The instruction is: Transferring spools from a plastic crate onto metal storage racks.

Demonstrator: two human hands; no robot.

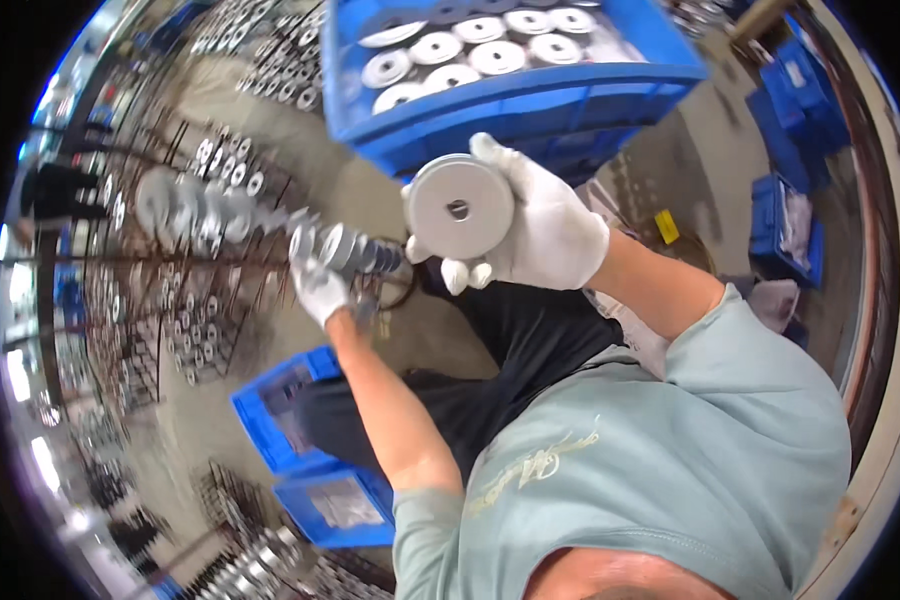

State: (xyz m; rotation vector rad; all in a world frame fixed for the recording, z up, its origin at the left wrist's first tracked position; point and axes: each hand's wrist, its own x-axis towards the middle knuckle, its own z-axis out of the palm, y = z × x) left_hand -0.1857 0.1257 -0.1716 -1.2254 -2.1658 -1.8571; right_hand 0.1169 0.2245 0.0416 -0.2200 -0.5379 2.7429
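Observation:
My right hand [545, 225], in a white glove, grips a round, light-grey metal disc [448, 222] with a small hole at its centre. The disc's flat face is turned up, and the fingers curl around its edge. On the left, my left hand [320, 290], also gloved in white, closes on another metal disc [302, 241] at the end of a row. Just right of it, more discs [338, 247] stand on edge in line, with darker ones [378, 257] behind. How the row is held up is partly hidden.
A big blue crate [510, 105] holding several flat discs stands ahead. Racks with many discs [205, 210] fill the left side. Blue bins stand by my left leg [270, 410] and at the far right [785, 230]. A yellow tag [667, 226] lies beyond my right forearm.

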